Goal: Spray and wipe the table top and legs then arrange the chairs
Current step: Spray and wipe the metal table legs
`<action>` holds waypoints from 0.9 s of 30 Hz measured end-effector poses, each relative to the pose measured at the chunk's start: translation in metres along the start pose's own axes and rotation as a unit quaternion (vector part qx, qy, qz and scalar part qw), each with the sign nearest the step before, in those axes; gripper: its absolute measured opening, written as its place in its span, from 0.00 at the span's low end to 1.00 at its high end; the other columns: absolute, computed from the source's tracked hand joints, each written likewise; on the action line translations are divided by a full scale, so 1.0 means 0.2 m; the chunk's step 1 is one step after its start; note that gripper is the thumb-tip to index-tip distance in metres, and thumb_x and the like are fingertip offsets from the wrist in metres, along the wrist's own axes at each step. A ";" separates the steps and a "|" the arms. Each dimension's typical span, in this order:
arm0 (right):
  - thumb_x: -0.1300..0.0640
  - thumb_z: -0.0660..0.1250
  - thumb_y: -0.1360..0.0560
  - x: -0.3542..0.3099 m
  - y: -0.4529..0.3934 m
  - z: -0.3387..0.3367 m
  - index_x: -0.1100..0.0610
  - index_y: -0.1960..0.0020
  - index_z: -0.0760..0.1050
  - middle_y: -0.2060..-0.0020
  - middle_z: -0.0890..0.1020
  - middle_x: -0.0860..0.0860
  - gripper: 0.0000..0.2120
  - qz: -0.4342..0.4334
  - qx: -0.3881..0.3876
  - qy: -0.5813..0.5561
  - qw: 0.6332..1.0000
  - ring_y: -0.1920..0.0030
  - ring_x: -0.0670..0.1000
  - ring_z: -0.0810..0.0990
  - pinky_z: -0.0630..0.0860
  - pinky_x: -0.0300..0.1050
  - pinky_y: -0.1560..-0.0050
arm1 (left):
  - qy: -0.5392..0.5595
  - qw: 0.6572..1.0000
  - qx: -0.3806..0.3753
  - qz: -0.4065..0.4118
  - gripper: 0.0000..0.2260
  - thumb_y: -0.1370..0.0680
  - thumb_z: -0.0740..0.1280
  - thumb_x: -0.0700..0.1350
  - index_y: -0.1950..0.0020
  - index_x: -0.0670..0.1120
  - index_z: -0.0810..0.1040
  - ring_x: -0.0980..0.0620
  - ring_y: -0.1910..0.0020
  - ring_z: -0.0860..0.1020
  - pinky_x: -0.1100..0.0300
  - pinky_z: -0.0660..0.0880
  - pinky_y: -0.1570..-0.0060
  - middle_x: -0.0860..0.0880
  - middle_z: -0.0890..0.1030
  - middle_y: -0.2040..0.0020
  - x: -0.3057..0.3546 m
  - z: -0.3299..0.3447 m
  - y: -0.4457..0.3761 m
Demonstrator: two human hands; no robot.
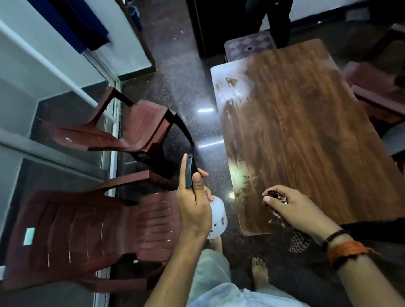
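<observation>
The brown wooden table top (312, 134) runs away from me on the right, with wet smears along its left side. My left hand (193, 204) grips a spray bottle (217, 216) with a white body and a dark trigger head, held over the floor left of the table's near corner. My right hand (289, 205) clutches a crumpled patterned cloth (276, 197) and rests it on the table's near left corner; a tail of the cloth hangs below my wrist. Two maroon plastic chairs stand to the left: one near me (84, 235), one farther off (126, 128).
A glass partition with white frames lines the left side behind the chairs. Another maroon chair (380, 92) sits at the table's right side and a patterned stool (248, 47) at its far end. A person's dark trouser legs (276, 13) stand beyond. My bare feet are on the dark speckled floor.
</observation>
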State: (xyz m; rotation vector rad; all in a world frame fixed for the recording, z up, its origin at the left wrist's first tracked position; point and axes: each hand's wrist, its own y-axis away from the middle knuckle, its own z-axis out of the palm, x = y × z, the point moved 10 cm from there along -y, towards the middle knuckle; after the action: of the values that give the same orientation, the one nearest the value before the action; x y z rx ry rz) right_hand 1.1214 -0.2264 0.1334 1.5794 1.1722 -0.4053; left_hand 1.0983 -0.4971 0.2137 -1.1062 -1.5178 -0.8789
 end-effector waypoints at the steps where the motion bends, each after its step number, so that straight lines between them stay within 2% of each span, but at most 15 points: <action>1: 0.49 0.71 0.17 0.00 -0.06 0.00 0.44 0.46 0.83 0.59 0.89 0.51 0.03 0.007 0.004 -0.006 1.000 0.66 0.55 0.88 0.82 0.47 0.64 | -0.005 1.000 -0.002 -0.007 0.24 0.10 0.57 0.50 0.13 0.51 0.64 0.48 0.68 0.73 0.55 0.76 0.65 0.45 0.81 0.47 -0.02 -0.01 -0.05; 5: 0.49 0.71 0.17 -0.05 -0.41 0.08 0.46 0.48 0.83 0.60 0.88 0.53 0.03 0.038 0.001 -0.043 0.998 0.68 0.57 0.87 0.84 0.52 0.61 | -0.015 0.999 -0.012 -0.036 0.25 0.11 0.58 0.52 0.13 0.52 0.63 0.48 0.68 0.73 0.60 0.76 0.65 0.52 0.82 0.50 -0.14 -0.03 -0.34; 8: 0.51 0.71 0.17 -0.13 -0.63 0.13 0.49 0.47 0.83 0.63 0.87 0.56 0.03 0.055 0.015 -0.062 0.996 0.71 0.54 0.85 0.80 0.44 0.67 | -0.026 0.997 -0.042 -0.063 0.27 0.13 0.60 0.55 0.13 0.54 0.64 0.50 0.68 0.72 0.58 0.76 0.65 0.55 0.82 0.52 -0.24 -0.06 -0.59; 10: 0.53 0.71 0.16 -0.23 -0.76 0.15 0.51 0.46 0.83 0.60 0.88 0.59 0.04 0.066 0.034 -0.083 0.994 0.71 0.54 0.86 0.77 0.39 0.70 | -0.049 0.993 -0.074 -0.071 0.28 0.14 0.60 0.56 0.13 0.56 0.64 0.52 0.68 0.73 0.58 0.77 0.65 0.54 0.82 0.52 -0.28 -0.09 -0.78; 15: 0.55 0.70 0.16 -0.46 -0.95 0.17 0.54 0.45 0.83 0.56 0.87 0.63 0.04 0.077 0.078 -0.099 0.989 0.75 0.49 0.82 0.76 0.39 0.72 | -0.076 0.987 -0.120 -0.071 0.24 0.11 0.60 0.53 0.14 0.57 0.65 0.53 0.68 0.75 0.59 0.77 0.66 0.52 0.82 0.52 -0.31 -0.17 -1.20; 18: 0.56 0.70 0.16 -0.55 -1.02 0.16 0.55 0.44 0.83 0.60 0.85 0.64 0.04 0.088 0.083 -0.107 0.987 0.75 0.48 0.81 0.75 0.38 0.73 | -0.097 0.982 -0.151 -0.065 0.25 0.11 0.59 0.53 0.13 0.59 0.62 0.54 0.67 0.76 0.59 0.77 0.63 0.56 0.82 0.53 -0.32 -0.16 -1.41; 21: 0.56 0.71 0.16 -0.61 -1.09 0.10 0.56 0.44 0.83 0.60 0.84 0.63 0.05 0.106 0.094 -0.111 0.984 0.74 0.51 0.80 0.76 0.38 0.73 | -0.097 0.976 -0.186 -0.055 0.24 0.10 0.59 0.53 0.14 0.61 0.60 0.55 0.66 0.76 0.56 0.79 0.59 0.59 0.81 0.58 -0.30 -0.10 -1.58; 22: 0.57 0.71 0.16 -0.62 -1.12 0.08 0.57 0.43 0.84 0.58 0.84 0.65 0.05 0.113 0.102 -0.121 0.981 0.73 0.52 0.80 0.76 0.39 0.74 | -0.101 0.974 -0.199 -0.049 0.23 0.10 0.59 0.53 0.15 0.62 0.61 0.55 0.65 0.77 0.56 0.79 0.59 0.58 0.80 0.57 -0.29 -0.06 -1.65; 24: 0.59 0.70 0.16 -0.63 -1.22 0.03 0.61 0.41 0.83 0.55 0.84 0.67 0.07 0.131 0.119 -0.156 0.972 0.74 0.50 0.81 0.76 0.38 0.76 | -0.107 0.967 -0.228 -0.042 0.23 0.11 0.59 0.56 0.16 0.65 0.58 0.55 0.61 0.78 0.55 0.80 0.55 0.51 0.82 0.47 -0.30 0.04 -1.79; 25: 0.59 0.70 0.16 -0.64 -1.28 0.00 0.62 0.40 0.83 0.55 0.84 0.65 0.08 0.139 0.123 -0.170 0.968 0.75 0.47 0.82 0.75 0.37 0.76 | -0.106 0.964 -0.241 -0.044 0.26 0.12 0.59 0.60 0.15 0.66 0.55 0.54 0.55 0.81 0.52 0.82 0.49 0.47 0.81 0.38 -0.32 0.10 -1.89; 26: 0.59 0.70 0.16 -0.64 -1.34 -0.03 0.62 0.40 0.83 0.55 0.85 0.61 0.09 0.144 0.127 -0.185 0.964 0.75 0.46 0.82 0.75 0.36 0.76 | -0.113 0.961 -0.248 -0.042 0.29 0.14 0.59 0.66 0.15 0.69 0.52 0.48 0.44 0.84 0.46 0.82 0.39 0.45 0.79 0.29 -0.33 0.15 -1.98; 27: 0.58 0.70 0.16 -0.65 -1.40 -0.06 0.62 0.40 0.83 0.55 0.85 0.57 0.09 0.145 0.129 -0.195 0.961 0.75 0.45 0.82 0.75 0.36 0.76 | -0.120 0.958 -0.256 -0.040 0.31 0.17 0.58 0.72 0.15 0.73 0.50 0.39 0.32 0.81 0.38 0.78 0.30 0.43 0.73 0.22 -0.34 0.20 -2.06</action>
State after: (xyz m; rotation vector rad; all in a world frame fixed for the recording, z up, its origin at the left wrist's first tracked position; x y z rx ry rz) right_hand 0.8241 -0.2950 0.0833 1.7634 0.5930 -0.6599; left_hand 0.6996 -0.6033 0.1416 -1.5795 -1.5805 -1.2763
